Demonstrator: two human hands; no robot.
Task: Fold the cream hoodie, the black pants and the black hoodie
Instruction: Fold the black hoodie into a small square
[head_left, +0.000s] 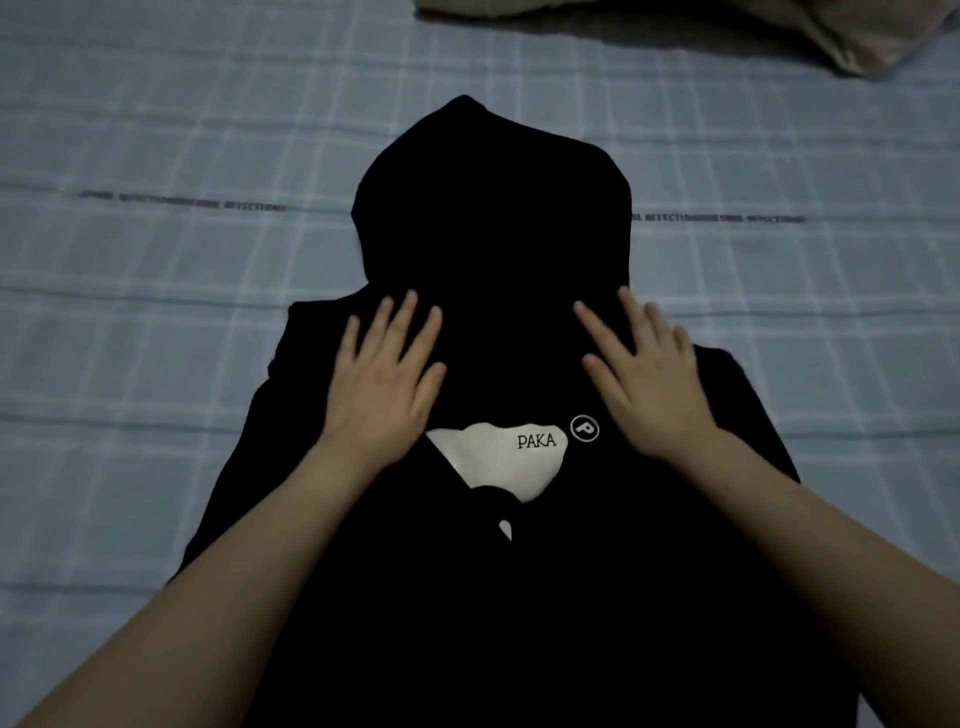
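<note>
The black hoodie (488, 218) lies flat on the bed, hood pointing away from me, with a white patch reading PAKA on its chest. My left hand (387, 376) rests flat on the left shoulder area, fingers straight and spread. My right hand (644, 371) presses flat on the right shoulder area, fingers straight too. A cream garment, probably the cream hoodie (810, 31), lies bunched at the top right edge. The black pants are not in view.
The bed sheet (156, 322) is light blue with a pale check pattern and a line of dark print across it. It stretches bare on both sides of the black hoodie.
</note>
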